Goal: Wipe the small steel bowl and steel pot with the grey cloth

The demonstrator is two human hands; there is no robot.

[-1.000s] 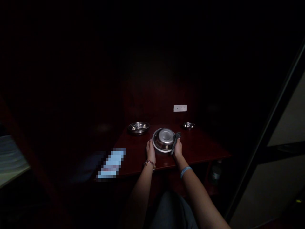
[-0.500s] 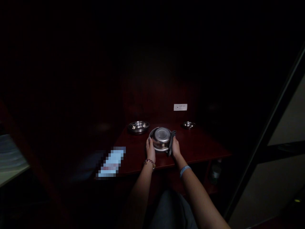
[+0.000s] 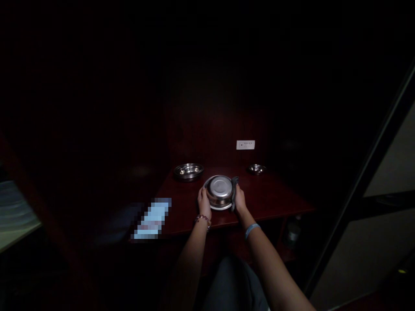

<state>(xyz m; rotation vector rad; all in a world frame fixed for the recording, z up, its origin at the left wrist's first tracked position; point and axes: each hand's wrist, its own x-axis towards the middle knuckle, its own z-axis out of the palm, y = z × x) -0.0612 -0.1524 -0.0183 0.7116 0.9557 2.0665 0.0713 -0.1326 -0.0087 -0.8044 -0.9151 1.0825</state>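
Observation:
A shiny metal bowl (image 3: 221, 190) is held upside down between my two hands, its round base facing up, over the front part of the dark red desk (image 3: 270, 196). My left hand (image 3: 204, 203) grips the bowl's left rim, a beaded bracelet at its wrist. On the opposite side my right hand (image 3: 239, 200) is closed on a dark grey cloth (image 3: 234, 193), which it presses against the bowl's right edge. A blue band circles the right wrist.
At the back left of the desk sit wide metal bowls (image 3: 188, 171), apparently stacked. A smaller metal bowl (image 3: 257, 169) stands at the back right, below a white wall socket (image 3: 245, 144). A blurred-out bright patch (image 3: 152, 219) lies at the left edge. Below right, a bottle (image 3: 293, 233) stands on a shelf.
The bowl has tilted slightly, so that more of its base faces me, and it sits a little lower. Both hands keep their hold, and the cloth stays at the right rim.

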